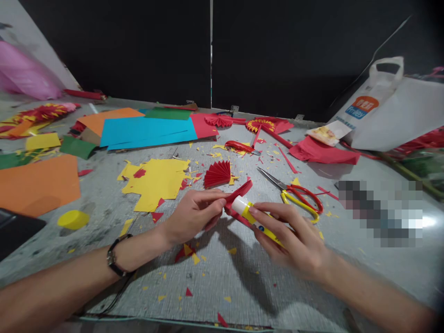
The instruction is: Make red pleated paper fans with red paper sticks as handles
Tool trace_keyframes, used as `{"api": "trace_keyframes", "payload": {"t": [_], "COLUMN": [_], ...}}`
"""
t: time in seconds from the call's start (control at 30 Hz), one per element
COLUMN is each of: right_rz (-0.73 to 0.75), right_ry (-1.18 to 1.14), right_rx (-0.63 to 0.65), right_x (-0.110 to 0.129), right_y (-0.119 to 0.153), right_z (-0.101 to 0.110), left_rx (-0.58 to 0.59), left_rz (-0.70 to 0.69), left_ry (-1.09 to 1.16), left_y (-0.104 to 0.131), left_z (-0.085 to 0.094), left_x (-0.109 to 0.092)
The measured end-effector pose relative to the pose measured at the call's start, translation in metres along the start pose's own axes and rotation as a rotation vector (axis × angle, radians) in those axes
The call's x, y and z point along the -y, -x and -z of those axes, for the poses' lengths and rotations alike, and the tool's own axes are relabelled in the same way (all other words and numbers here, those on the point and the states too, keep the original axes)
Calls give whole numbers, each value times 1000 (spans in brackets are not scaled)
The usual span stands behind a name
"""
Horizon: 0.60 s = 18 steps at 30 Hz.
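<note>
My left hand (pixel 194 212) pinches a folded piece of red paper (pixel 242 188) over the middle of the table. In my right hand (pixel 291 231) is a yellow glue stick (pixel 258 221), its white end touching or very close to the red paper. Just behind them a pleated red paper fan (pixel 217 175) lies on the table. To the right of it rest scissors (pixel 289 189) with red and yellow handles, blades partly apart. A round yellow cap-like piece (pixel 73 219) lies at the left.
Yellow paper (pixel 159 180), blue sheets (pixel 149 132) and orange paper (pixel 38 185) lie left and behind. A red-handled cutting tool (pixel 241 147), red paper (pixel 322 150) and a white plastic bag (pixel 385 111) are farther back. Small paper scraps litter the grey tabletop (pixel 294 296).
</note>
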State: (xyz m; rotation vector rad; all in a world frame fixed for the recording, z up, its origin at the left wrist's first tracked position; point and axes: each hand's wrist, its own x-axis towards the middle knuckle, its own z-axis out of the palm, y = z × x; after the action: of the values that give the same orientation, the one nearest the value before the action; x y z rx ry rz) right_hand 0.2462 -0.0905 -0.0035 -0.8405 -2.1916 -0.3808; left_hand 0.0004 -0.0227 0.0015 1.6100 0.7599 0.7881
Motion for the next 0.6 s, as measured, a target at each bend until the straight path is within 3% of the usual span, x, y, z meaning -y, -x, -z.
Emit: {"api": "trace_keyframes", "payload": {"t": [0.43,0.6], "right_rz": [-110,-122], "right_ry": [70,64], "right_rx": [-89,-77], "right_x": [-19,-20], "right_y": [-1,0], "right_z": [1,0], "left_rx": [-32,36], "left_rz": [55,97], "left_ry": [10,63], "left_y": [2,4], "left_z": [3,1], "left_x": [7,6]}}
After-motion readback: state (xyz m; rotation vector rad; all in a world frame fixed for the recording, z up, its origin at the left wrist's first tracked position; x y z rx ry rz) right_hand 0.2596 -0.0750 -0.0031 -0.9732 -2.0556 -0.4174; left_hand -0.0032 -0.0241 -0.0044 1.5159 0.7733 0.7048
